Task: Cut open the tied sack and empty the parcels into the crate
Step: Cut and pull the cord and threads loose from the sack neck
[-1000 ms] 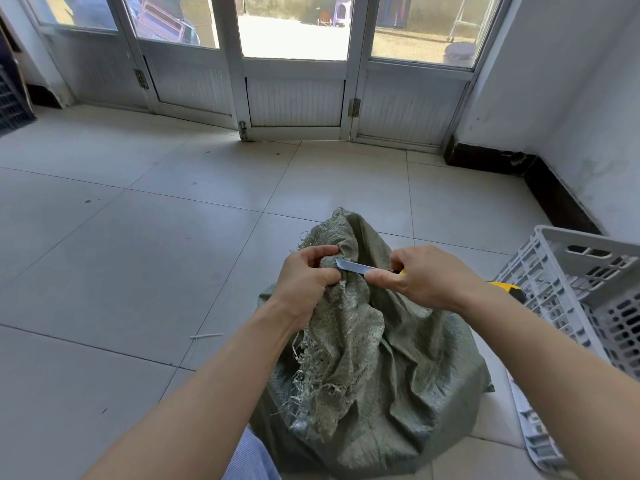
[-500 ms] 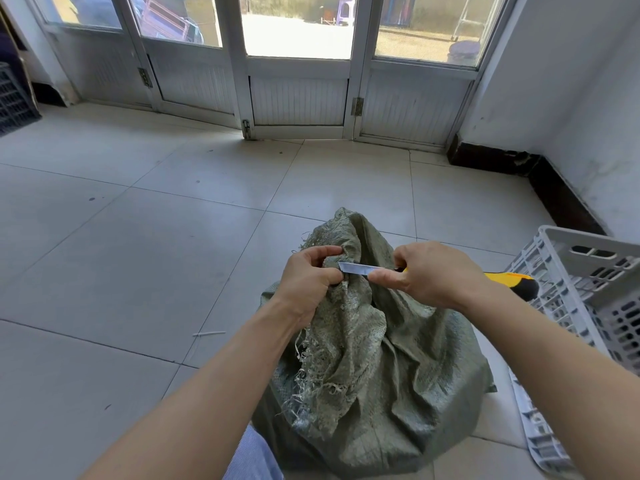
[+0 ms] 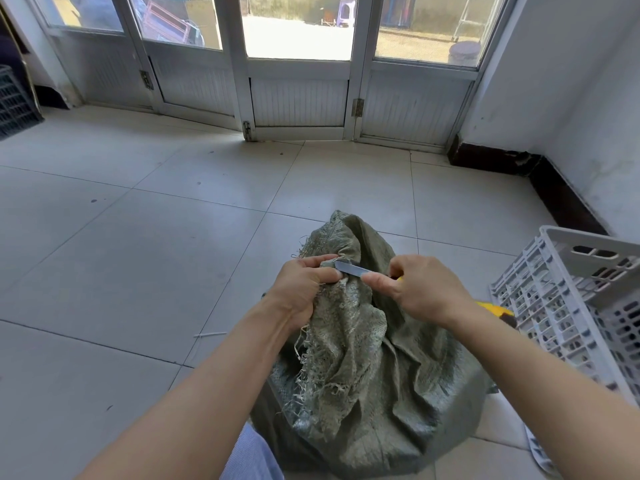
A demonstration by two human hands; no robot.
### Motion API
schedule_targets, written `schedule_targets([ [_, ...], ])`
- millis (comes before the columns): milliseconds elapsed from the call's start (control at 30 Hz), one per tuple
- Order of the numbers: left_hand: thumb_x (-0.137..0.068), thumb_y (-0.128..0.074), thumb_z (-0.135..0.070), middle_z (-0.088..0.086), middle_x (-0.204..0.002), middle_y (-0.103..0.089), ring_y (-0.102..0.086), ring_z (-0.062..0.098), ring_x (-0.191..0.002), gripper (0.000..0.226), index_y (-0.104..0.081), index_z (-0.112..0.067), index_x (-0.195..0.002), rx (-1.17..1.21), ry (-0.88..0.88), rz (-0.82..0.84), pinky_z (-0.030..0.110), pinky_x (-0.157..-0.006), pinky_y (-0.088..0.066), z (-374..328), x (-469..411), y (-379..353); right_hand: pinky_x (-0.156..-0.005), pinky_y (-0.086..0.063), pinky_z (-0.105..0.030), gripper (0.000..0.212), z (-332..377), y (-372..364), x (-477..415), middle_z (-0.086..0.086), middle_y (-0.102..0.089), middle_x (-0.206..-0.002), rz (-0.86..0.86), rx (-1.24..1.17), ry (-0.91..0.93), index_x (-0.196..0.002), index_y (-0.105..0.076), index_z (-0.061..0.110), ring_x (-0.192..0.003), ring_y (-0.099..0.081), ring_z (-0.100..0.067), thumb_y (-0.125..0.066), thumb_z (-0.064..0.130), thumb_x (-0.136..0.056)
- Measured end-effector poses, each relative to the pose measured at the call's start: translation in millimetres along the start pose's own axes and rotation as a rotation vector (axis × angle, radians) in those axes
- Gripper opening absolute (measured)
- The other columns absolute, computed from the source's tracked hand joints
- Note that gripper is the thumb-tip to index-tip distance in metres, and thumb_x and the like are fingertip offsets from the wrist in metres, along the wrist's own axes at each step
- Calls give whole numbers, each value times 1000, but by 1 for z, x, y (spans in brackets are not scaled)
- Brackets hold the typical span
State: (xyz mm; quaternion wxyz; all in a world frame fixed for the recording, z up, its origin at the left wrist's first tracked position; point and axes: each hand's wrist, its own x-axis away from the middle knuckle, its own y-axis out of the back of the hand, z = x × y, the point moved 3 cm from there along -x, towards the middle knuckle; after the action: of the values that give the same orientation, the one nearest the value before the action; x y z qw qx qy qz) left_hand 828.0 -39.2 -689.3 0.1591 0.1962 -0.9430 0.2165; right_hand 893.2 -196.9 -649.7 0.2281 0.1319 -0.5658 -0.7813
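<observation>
While the left grip (image 3: 301,289) was curled tight round the gathered neck of the sack (image 3: 374,375), the right grip (image 3: 419,289) was closed about the knife (image 3: 349,269), forefinger stretched towards the blade. The blade tip lay against the neck just beside the left thumb. The sack sat on the floor (image 3: 138,254) directly below both grips. The crate (image 3: 568,306) stood to the right of the right grip, near the sack. I judged the chief hazard to be the blade slipping into the left fingers, since edge and thumb were almost touching and the woven cloth could part suddenly. A cut set too low might also slit the parcels inside, which I could not see. I could not make out the tie itself.
</observation>
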Motion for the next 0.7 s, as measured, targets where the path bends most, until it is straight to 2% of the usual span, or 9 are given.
schedule_targets([
  [167,-82,-54,17,14,-74,-66,-66,16,-57,23,-66,3,-95,76,23,-1,23,-56,-57,-1,-2,2,-55,-36,-31,51,15,9,5,2,-50,-68,-150,222,49,-78,-47,21,-67,-52,-23,-37,69,-87],
  [233,-83,-54,13,16,-78,-68,-67,20,-61,19,-66,4,-95,112,38,24,28,-61,-59,-4,-2,1,-53,-34,-30,55,13,6,1,3,-48,-61,-60,-3,-20,-68,-44,17,-60,-48,-19,-43,69,-85],
  [333,-83,-57,10,14,-73,-70,-69,21,-60,14,-67,5,-92,116,62,23,27,-56,-57,-9,-2,-1,-46,-28,-25,54,10,-8,-1,-4,-38,-53,200,-622,-219,-62,-39,16,-44,-34,-17,-56,63,-83],
  [400,-84,-56,8,13,-72,-70,-68,20,-58,13,-66,4,-91,112,98,19,26,-54,-56,-10,-3,-1,-44,-28,-23,53,12,-11,0,-5,-40,-53,260,-771,-300,-61,-42,16,-42,-35,-17,-59,61,-83],
  [433,-85,-55,6,12,-74,-69,-68,19,-58,13,-66,3,-91,112,128,21,26,-53,-56,-8,-3,-1,-46,-31,-24,55,13,-8,1,-3,-42,-54,210,-661,-277,-61,-42,15,-45,-38,-16,-57,63,-83],
  [533,-88,-53,3,13,-80,-65,-66,19,-59,12,-64,2,-94,122,207,2,27,-54,-58,-2,-5,-1,-54,-36,-30,56,24,6,3,1,-50,-66,-115,112,-51,-74,-46,15,-63,-51,-21,-39,70,-86],
  [567,-89,-53,2,14,-80,-64,-65,20,-61,12,-63,2,-95,133,215,-1,28,-56,-59,-2,-6,-1,-56,-37,-31,55,29,8,5,1,-50,-69,-191,200,5,-78,-45,16,-66,-52,-22,-35,69,-87],
  [633,-89,-53,1,13,-78,-64,-64,21,-65,10,-62,2,-92,138,217,-5,29,-61,-59,-3,-10,0,-55,-37,-31,55,30,3,2,0,-49,-67,-149,128,-34,-76,-45,16,-66,-52,-23,-36,70,-87],
  [700,-88,-55,0,13,-78,-65,-64,22,-68,7,-62,1,-90,145,233,3,32,-70,-57,-4,-10,0,-51,-33,-30,59,23,-6,-3,0,-46,-59,-1,-208,-196,-62,-42,15,-57,-47,-21,-45,70,-83],
])
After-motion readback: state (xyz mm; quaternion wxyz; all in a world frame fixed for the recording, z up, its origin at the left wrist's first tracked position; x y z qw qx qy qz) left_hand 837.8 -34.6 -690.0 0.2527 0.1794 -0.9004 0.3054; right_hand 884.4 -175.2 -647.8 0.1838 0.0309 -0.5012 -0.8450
